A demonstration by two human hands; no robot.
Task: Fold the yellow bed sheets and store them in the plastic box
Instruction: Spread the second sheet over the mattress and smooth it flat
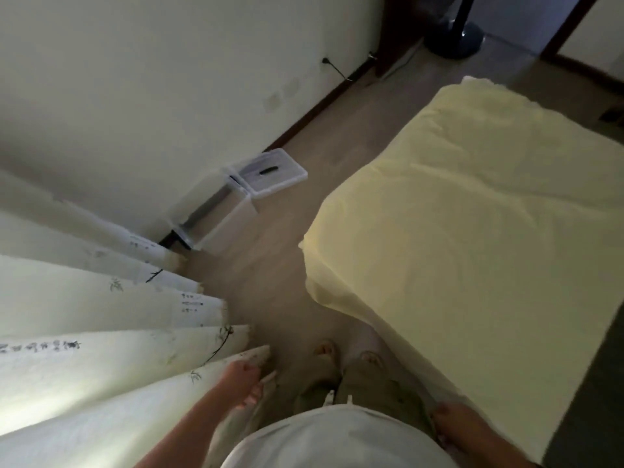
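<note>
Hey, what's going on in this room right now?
A person stands between a curtain and a bed covered by a yellow sheet. The left hand grips the curtain's lower edge; the right hand rests by the sheet's near edge, its grip unclear. The clear plastic box sits open by the wall, its lid beside it. No folding has begun.

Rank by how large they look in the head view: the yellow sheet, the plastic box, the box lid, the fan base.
1. yellow sheet
2. plastic box
3. lid and fan base: alike; the base is farther away and partly hidden.
</note>
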